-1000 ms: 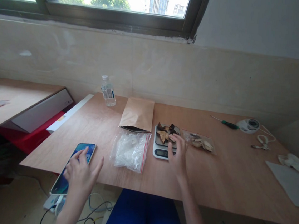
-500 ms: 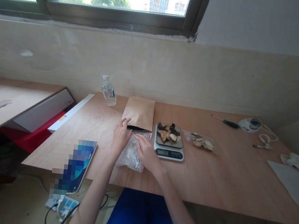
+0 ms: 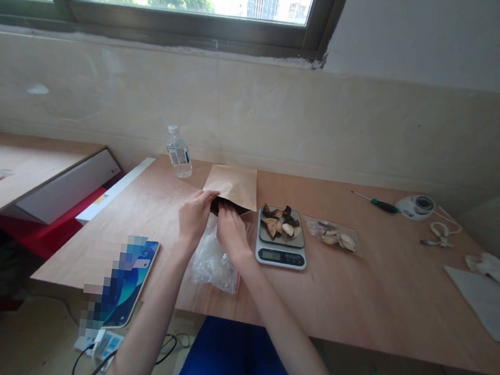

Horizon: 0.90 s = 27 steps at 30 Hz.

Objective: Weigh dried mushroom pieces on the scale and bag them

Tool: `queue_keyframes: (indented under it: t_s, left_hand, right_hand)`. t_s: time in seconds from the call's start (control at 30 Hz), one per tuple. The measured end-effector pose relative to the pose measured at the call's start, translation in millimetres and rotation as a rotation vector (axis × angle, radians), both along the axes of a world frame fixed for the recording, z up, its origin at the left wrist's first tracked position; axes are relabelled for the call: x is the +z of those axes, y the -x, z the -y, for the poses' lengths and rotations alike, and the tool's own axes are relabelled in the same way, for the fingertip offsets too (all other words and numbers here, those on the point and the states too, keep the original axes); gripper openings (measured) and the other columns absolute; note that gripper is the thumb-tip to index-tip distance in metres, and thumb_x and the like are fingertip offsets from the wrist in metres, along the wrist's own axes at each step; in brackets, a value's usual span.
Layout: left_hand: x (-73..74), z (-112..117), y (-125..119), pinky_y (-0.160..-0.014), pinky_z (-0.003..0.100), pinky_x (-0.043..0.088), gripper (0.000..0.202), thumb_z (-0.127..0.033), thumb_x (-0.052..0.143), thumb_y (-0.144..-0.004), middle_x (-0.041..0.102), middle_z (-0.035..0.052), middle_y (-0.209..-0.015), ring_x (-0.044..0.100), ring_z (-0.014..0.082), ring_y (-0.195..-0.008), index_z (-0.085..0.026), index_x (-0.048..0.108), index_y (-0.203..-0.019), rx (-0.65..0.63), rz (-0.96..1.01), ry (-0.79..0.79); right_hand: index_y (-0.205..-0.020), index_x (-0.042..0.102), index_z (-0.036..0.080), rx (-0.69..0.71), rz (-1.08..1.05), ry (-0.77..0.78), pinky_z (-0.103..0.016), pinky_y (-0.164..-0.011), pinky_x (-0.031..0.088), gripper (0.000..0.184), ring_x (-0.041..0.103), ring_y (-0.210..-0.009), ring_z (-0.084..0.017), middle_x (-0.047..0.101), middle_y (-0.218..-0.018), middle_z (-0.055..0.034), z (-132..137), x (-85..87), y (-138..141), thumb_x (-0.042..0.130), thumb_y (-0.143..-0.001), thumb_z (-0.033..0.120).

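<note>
A brown paper bag (image 3: pixel 235 183) lies flat with its mouth toward me, parted into a dark gap. My left hand (image 3: pixel 195 216) is closed on the left corner of the bag's upper edge, lifting it a little. My right hand (image 3: pixel 232 229) has its fingers stretched out into the mouth; their tips are partly hidden in the dark. Beneath my hands lies a clear plastic bag (image 3: pixel 214 262) with a red edge strip. Right of them, a kitchen scale (image 3: pixel 281 257) carries dried brown and pale slices (image 3: pixel 280 222).
A zip bag of pale slices (image 3: pixel 337 239) lies right of the scale. A water bottle (image 3: pixel 179 154) stands at the back left, a tablet (image 3: pixel 132 294) at the front left edge. Farther right are a screwdriver (image 3: pixel 384 206), a white corded device (image 3: pixel 415 207) and a white sheet (image 3: pixel 484 304).
Both hands have moved to the paper bag's mouth. The left has taken hold of its corner, the right's fingers have gone into the opening, and the mouth has parted wider.
</note>
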State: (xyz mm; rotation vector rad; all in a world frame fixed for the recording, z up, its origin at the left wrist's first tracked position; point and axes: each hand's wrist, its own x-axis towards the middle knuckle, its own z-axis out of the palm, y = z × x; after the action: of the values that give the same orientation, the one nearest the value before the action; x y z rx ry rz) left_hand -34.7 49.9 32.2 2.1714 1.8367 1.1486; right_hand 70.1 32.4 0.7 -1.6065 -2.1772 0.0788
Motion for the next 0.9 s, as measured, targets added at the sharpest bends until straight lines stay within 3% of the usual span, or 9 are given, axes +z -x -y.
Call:
queue_keyframes:
  t_s: [0.1, 0.2, 0.4, 0.57, 0.73, 0.8, 0.9]
  left_hand:
    - [6.3, 7.0, -3.5, -0.063, 0.021, 0.038, 0.026, -0.028, 0.043, -0.089, 0.068, 0.0005, -0.096, 0.062, 0.0141, -0.081, -0.027, 0.067, -0.1, 0.019, -0.022, -0.021]
    - [5.8, 11.5, -5.3, -0.059, 0.022, 0.036, 0.025, -0.027, 0.045, -0.088, 0.068, -0.001, -0.095, 0.062, 0.0134, -0.077, -0.028, 0.067, -0.099, 0.053, -0.024, -0.008]
    - [2.5, 12.3, -6.9, -0.059, 0.022, 0.036, 0.025, -0.027, 0.046, -0.088, 0.068, -0.0021, -0.094, 0.061, 0.012, -0.073, -0.028, 0.068, -0.1, 0.084, 0.026, 0.013]
    - [2.9, 13.3, -7.6, -0.058, 0.022, 0.036, 0.025, -0.028, 0.046, -0.088, 0.069, -0.0021, -0.094, 0.061, 0.0118, -0.072, -0.029, 0.068, -0.099, 0.087, 0.051, 0.022]
    - [3.8, 15.1, -7.3, -0.059, 0.022, 0.036, 0.026, -0.028, 0.045, -0.088, 0.069, -0.0019, -0.095, 0.061, 0.0132, -0.073, -0.029, 0.068, -0.1, 0.112, 0.043, 0.018]
    - [4.9, 15.2, -7.4, -0.059, 0.022, 0.036, 0.026, -0.028, 0.045, -0.088, 0.069, -0.0015, -0.095, 0.061, 0.0133, -0.074, -0.029, 0.068, -0.1, 0.11, 0.043, 0.024]
    - [7.0, 14.2, -7.6, -0.059, 0.022, 0.036, 0.026, -0.028, 0.046, -0.087, 0.069, -0.0012, -0.096, 0.061, 0.0131, -0.074, -0.029, 0.068, -0.1, 0.114, 0.039, 0.016]
  right_hand:
    - [-0.125, 0.048, 0.004, -0.126, 0.058, 0.113, -0.037, -0.087, 0.048, 0.04, 0.059, -0.104, -0.026, 0.059, -0.116, -0.0207, -13.5, 9.9, 9.9, 0.032, -0.088, 0.003]
    - [-0.122, 0.051, 0.007, -0.163, 0.112, 0.168, -0.039, -0.086, 0.048, 0.037, 0.06, -0.103, -0.027, 0.06, -0.116, -0.0206, -24.9, 13.9, 18.7, 0.034, -0.089, 0.006]
    - [-0.121, 0.052, 0.005, -0.178, 0.145, 0.1, -0.04, -0.09, 0.046, 0.035, 0.059, -0.106, -0.028, 0.058, -0.119, -0.0223, -30.5, 9.4, 25.5, 0.037, -0.09, 0.009]
    - [-0.116, 0.056, 0.003, -0.158, 0.091, 0.069, -0.042, -0.089, 0.047, 0.035, 0.062, -0.101, -0.029, 0.061, -0.114, -0.0232, -36.0, 1.7, 25.8, 0.035, -0.088, 0.004]
    - [-0.126, 0.046, 0.001, -0.18, 0.014, 0.006, -0.053, -0.104, 0.03, 0.04, 0.045, -0.123, -0.033, 0.046, -0.132, -0.0259, -52.3, -8.5, 25.3, 0.039, -0.087, 0.005]
    - [-0.126, 0.045, 0.001, -0.199, -0.026, -0.032, -0.055, -0.104, 0.026, 0.041, 0.043, -0.125, -0.033, 0.047, -0.132, -0.0259, -54.7, -10.7, 23.2, 0.04, -0.086, 0.004]
    - [-0.124, 0.048, 0.003, -0.192, -0.009, -0.023, -0.053, -0.1, 0.034, 0.039, 0.05, -0.118, -0.032, 0.052, -0.126, -0.0248, -50.0, -8.5, 18.1, 0.038, -0.086, 0.003]
